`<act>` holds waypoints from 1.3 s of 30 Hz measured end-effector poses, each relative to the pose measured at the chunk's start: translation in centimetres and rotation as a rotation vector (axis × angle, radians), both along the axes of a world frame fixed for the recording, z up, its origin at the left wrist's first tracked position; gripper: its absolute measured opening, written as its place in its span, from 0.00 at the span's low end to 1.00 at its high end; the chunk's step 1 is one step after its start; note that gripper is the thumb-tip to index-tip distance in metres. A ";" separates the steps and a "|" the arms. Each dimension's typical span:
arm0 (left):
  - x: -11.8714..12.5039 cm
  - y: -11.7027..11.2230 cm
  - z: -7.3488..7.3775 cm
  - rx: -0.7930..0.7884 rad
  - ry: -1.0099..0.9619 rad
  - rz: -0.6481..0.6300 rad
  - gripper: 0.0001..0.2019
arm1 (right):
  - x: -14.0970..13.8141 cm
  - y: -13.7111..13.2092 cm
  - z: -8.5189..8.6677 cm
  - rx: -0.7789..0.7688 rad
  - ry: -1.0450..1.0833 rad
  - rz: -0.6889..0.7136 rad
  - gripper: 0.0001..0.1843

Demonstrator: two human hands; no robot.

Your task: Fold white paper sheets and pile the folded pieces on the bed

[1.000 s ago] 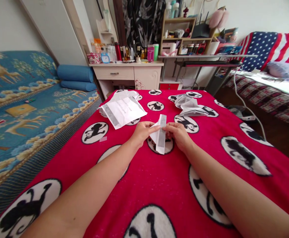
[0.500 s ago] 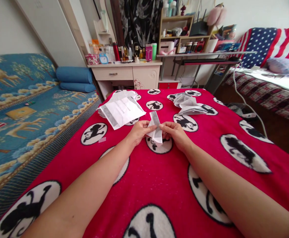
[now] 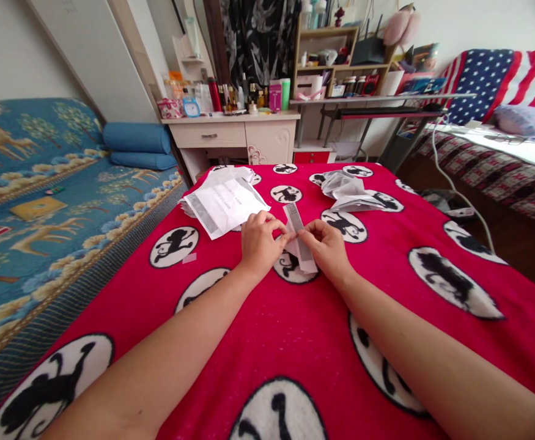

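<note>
Over the middle of the red blanket (image 3: 267,342), my left hand (image 3: 261,241) pinches the left edge of a small folded paper (image 3: 300,244), white with a grey printed strip along it. Opposite it, my right hand (image 3: 326,247) grips the paper's right side between thumb and fingers. The folded paper lies tilted, its lower end toward me. Beyond my left hand sits a stack of white-and-grey printed sheets (image 3: 225,205). To the far right is a pile of folded papers (image 3: 347,192), crumpled and overlapping.
A small pale scrap (image 3: 189,258) lies on the blanket at left. The blue patterned sofa (image 3: 65,201) runs along the left side. Behind the blanket stand a white dresser (image 3: 230,137) crowded with bottles and a desk (image 3: 386,101) with shelves.
My left hand has turned knuckles up and now pinches the paper with its fingertips. The folded paper has shifted slightly right and lies flatter, with its lower end spread wider.
</note>
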State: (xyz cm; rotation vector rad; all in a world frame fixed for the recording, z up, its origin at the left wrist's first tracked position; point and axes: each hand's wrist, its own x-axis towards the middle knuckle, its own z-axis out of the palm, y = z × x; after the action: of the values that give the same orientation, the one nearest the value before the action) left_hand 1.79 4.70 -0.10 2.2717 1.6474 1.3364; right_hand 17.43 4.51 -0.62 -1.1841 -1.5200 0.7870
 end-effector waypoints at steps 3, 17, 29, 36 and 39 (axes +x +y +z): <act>0.3 0.0 -0.4 -0.077 -0.038 -0.109 0.11 | 0.0 -0.2 0.2 0.048 -0.015 0.005 0.13; 0.8 0.5 -1.7 -0.648 -0.843 -0.559 0.18 | -0.1 -0.1 -0.1 0.015 0.112 0.166 0.15; 0.8 0.8 -2.3 -0.659 -0.983 -0.654 0.14 | -0.3 -0.2 -0.2 0.033 0.138 0.171 0.15; 0.8 0.9 -2.5 -0.651 -1.001 -0.655 0.14 | -0.3 -0.3 -0.1 0.033 0.117 0.176 0.15; 0.8 0.9 -2.6 -0.640 -1.008 -0.656 0.13 | -0.3 -0.4 -0.1 0.035 0.104 0.170 0.15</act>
State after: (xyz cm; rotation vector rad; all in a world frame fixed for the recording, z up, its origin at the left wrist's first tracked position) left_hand 2.63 5.61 -2.69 1.2094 0.7158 1.1858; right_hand 17.13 4.09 -0.76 -0.9823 -1.5560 0.9170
